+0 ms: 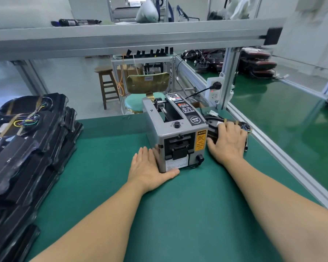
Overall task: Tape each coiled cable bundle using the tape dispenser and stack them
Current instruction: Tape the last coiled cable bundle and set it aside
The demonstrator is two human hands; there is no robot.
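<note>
We are judging this to be the start of a taping round: we are laying our right hand (227,142) over a coiled cable bundle (212,121) that is lying on the table (178,205) just right of the tape dispenser (175,137), touching its side. The fingers are lying fairly straight across the top and the thumb is resting at the near edge, so the hand is open rather than clenched. Our left hand (149,167) is lying flat and open on the table against the dispenser's near left corner, thumb along its front foot, likely steadying it. Next we are probably needing to draw a strip from the front slot and wrap the coil. The stack of finished bundles (36,133) is waiting at the far left.
</note>
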